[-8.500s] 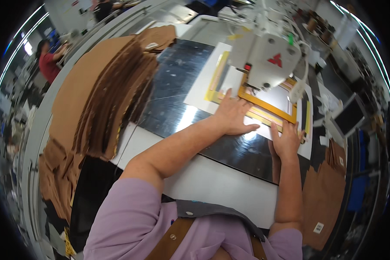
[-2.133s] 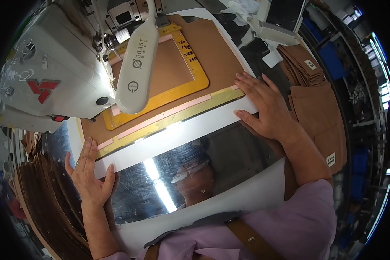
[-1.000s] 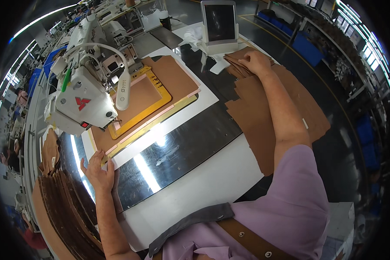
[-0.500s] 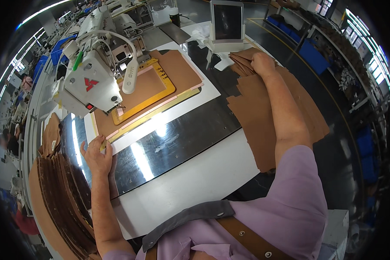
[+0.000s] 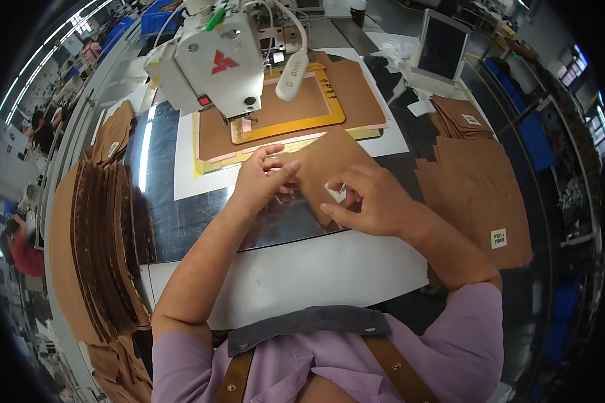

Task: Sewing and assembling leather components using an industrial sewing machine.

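The brown panel (image 5: 333, 161), presumably light, pliable and best held by opposite edges, is between the hands, near of the yellow frame (image 5: 289, 132): right hand (image 5: 380, 201) curled about a white label (image 5: 340, 194), left hand (image 5: 254, 183) bent at the left edge, fingertip closure indeterminable.

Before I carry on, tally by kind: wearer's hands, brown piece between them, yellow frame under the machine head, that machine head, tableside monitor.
Left hand and right hand: 2
Brown piece: 1
Yellow frame: 1
Machine head: 1
Monitor: 1
Total: 6
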`<state>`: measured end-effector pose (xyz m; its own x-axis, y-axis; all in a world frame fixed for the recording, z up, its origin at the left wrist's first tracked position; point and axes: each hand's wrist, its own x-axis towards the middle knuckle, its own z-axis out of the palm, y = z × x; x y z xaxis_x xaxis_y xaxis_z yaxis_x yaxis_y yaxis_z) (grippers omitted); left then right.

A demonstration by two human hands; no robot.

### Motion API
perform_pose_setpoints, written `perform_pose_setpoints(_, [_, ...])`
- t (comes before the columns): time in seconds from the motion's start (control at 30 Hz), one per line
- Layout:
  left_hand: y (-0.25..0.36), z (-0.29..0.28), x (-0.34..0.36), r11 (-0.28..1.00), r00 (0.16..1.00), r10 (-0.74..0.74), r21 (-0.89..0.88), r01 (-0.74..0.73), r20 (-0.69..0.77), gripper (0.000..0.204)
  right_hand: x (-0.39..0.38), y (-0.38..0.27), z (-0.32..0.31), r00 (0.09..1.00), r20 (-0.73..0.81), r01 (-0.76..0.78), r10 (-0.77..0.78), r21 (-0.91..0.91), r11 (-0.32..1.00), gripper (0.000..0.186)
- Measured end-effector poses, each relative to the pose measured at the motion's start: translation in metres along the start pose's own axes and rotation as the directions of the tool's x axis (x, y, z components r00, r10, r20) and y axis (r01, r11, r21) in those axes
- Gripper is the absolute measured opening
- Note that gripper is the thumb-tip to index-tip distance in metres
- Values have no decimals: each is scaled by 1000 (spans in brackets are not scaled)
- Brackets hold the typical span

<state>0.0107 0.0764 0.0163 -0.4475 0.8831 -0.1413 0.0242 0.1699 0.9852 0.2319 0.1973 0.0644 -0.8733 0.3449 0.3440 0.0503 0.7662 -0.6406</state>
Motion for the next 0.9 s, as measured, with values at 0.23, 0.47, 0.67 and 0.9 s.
perform_pose_setpoints(0.23, [-28,-14,12,997,997,79,-10,-79,12,23,78,56,46,906,-103,374,-411,-262,890,24])
perform_pose_setpoints(0.47, [-20,-39,17,943,963,207,297,-150,-173,18,108,81,51,981,175,61,-88,154,986,20])
perform_pose_setpoints(0.67, [-6,-37,20,819,910,386,509,-264,-150,15,115,92,43,985,148,69,-88,129,989,22])
perform_pose_setpoints(0.9, [-12,-42,21,763,880,456,567,-311,-132,13,109,89,37,982,165,76,-91,91,993,21])
